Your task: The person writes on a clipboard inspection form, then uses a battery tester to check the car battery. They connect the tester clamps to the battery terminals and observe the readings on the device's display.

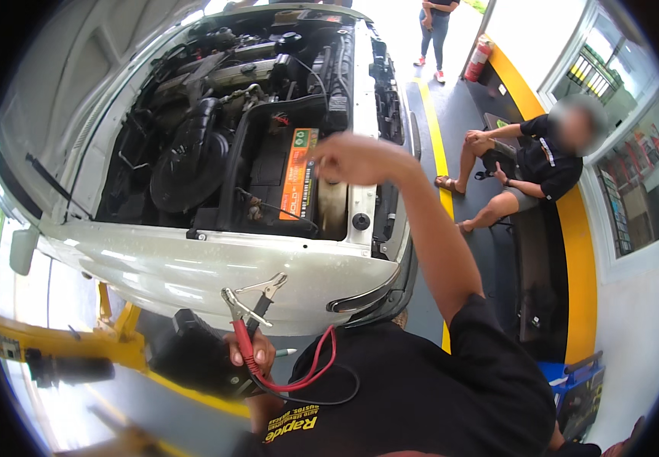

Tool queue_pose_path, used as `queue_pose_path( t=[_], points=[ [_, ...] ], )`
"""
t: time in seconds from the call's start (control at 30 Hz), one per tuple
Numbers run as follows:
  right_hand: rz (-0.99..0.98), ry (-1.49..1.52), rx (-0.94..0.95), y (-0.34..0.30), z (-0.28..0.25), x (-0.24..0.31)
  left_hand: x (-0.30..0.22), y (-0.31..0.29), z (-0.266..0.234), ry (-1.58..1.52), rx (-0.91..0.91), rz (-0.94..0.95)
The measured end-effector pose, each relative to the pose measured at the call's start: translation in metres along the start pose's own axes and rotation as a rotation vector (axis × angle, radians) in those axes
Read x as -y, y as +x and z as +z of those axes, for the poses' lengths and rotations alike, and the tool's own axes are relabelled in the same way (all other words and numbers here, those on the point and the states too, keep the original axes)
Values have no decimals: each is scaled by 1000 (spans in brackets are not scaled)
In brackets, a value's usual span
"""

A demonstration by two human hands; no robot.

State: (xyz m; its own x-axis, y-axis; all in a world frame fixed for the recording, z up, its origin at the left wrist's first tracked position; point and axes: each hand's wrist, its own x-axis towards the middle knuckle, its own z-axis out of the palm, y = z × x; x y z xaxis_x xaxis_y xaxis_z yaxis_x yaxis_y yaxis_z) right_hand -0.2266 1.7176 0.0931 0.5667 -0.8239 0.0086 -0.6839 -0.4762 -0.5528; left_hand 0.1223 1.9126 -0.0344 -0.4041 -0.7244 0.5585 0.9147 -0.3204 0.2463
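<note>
My left hand [262,352] is closed around the handles of a red and a black battery clamp [245,344], their metal jaws pointing up. Red and black cables [322,373] loop from them past my shirt. A dark, boxy device [192,354], blurred, is beside this hand; whether the hand also grips it is unclear. A pen-like tip [287,352] sticks out by the fingers. Over the engine bay, my right hand [360,158] hovers at the orange label of a car battery [272,164]. Its fingers are bent and smeared; touch cannot be made out.
The white car's hood [63,84] is raised over the engine [223,72]. A yellow metal frame [63,339] stands at lower left. On the right, a seated person [550,156] is by the wall, near a fire extinguisher [479,59]. Another person [438,30] stands farther back.
</note>
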Motion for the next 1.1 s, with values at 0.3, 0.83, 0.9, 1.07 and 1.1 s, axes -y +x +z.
queue_pose_path(
  t=[0.3, 0.83, 0.9, 1.07, 1.1],
  points=[
    [227, -35, -697, 12, -3, -31, -61, -44, -76, -113, 90, -41],
    [58, 488, -415, -82, 110, 5, -30, -31, -77, 3, 10, 4],
    [131, 615, -514, -87, 143, 7, -2, 7, -31, 28, 13, -49],
    [176, 976, -628, -92, 186, -3, 7, 0, -29, -322, -407, -45],
    [190, 1070, -640, -92, 188, -6, 5, -11, -42, -339, -479, 32]
  ],
)
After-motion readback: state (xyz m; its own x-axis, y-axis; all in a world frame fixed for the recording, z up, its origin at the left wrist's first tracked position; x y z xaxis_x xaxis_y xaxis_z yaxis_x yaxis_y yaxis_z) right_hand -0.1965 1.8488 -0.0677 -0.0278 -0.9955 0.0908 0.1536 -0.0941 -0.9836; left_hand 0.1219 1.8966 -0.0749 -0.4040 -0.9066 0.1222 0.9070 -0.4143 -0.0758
